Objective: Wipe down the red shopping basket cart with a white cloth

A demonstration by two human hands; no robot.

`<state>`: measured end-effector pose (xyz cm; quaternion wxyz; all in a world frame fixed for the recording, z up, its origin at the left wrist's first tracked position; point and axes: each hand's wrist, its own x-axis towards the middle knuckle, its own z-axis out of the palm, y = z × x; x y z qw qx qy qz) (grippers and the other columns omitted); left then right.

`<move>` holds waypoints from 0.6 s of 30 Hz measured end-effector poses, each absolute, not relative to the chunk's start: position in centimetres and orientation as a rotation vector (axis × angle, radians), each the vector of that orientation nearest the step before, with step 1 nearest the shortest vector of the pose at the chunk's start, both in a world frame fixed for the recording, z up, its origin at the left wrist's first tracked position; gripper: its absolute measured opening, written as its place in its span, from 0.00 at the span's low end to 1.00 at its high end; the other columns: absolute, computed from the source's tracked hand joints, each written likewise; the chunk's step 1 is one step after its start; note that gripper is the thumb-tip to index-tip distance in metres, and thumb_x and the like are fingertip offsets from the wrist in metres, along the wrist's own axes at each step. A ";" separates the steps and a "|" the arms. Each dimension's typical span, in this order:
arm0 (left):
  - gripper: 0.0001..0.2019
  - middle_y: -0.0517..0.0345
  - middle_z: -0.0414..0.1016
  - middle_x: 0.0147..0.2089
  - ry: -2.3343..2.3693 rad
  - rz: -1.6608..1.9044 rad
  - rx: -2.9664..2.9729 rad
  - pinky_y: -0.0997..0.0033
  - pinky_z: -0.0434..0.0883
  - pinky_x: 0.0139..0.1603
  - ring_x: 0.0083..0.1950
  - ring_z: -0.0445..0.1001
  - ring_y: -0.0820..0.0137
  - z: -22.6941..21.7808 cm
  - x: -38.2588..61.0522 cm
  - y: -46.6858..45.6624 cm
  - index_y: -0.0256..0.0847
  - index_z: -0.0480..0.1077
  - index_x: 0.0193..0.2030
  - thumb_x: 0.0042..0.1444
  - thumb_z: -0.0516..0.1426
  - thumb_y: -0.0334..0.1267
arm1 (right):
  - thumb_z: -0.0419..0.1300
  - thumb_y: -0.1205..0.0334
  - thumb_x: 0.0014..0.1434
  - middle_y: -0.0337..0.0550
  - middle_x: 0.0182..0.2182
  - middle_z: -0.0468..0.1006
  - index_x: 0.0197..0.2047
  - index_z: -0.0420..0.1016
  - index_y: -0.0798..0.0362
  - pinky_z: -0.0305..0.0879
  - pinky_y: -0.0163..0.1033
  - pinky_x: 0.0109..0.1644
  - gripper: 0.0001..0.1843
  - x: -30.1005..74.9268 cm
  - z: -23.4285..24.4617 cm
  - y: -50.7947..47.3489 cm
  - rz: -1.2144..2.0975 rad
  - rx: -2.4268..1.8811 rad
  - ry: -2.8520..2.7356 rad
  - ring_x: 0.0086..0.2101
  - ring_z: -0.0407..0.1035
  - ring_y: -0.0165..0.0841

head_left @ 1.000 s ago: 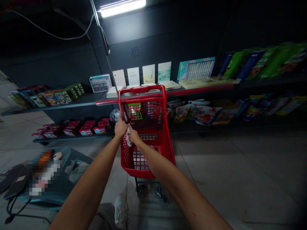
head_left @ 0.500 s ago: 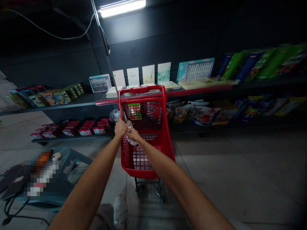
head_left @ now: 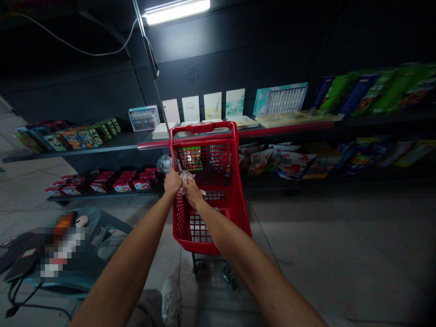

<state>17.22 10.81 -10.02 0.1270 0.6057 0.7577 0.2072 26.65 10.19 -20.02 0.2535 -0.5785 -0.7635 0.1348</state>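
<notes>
A red shopping cart stands on the tiled floor in front of me, facing dark shelves. My left hand is closed at the cart's near left rim, gripping a crumpled clear plastic bag that bulges just above it. My right hand is closed beside the left one, pinching a pale crumpled piece of plastic over the basket. A green package shows through the cart's far mesh wall.
Dark shelves run across the back with cards, books and snack packs. Red boxes line the low shelf at left. A grey plastic stool with cables stands at the lower left. My shoe is behind the cart's wheels.
My right hand has risen a little, drawing the pale plastic up higher above the basket. The left hand stays at the rim.
</notes>
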 end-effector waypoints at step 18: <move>0.19 0.35 0.78 0.55 2.188 0.612 1.751 0.57 0.71 0.55 0.58 0.78 0.53 -9.4 17.5 10.1 0.39 0.64 0.62 0.68 0.48 0.39 | 0.63 0.73 0.58 0.61 0.65 0.65 0.62 0.73 0.59 0.66 0.52 0.62 0.28 30.2 -24.8 10.2 0.728 -2.165 -1.841 0.61 0.65 0.49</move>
